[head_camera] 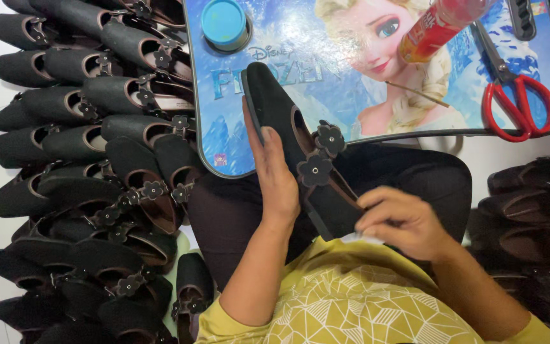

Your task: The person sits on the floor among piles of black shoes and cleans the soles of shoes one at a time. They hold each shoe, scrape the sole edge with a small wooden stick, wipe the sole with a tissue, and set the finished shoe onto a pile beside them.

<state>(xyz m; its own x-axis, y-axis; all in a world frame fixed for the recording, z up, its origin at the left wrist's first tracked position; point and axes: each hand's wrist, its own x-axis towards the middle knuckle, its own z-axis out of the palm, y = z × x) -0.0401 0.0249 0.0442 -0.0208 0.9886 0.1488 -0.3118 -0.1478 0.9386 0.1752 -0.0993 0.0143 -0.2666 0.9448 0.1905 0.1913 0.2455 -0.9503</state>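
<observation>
My left hand (274,175) grips a small black flat shoe (288,127) from underneath, toe pointing away over the edge of the lap table. The shoe has a brown lining and a strap with two black flower ornaments (323,156). My right hand (399,220) is closed at the shoe's heel, pinching something small and white against it. Both hands are over my lap, above dark trousers and a yellow patterned shirt.
A blue picture-printed lap table (275,44) lies ahead with a round blue lid (224,24), a red-orange tube (437,25), a thin stick (415,93) and red-handled scissors (517,95). Several black shoes are stacked at left (84,172); more dark shoes lie at right (529,210).
</observation>
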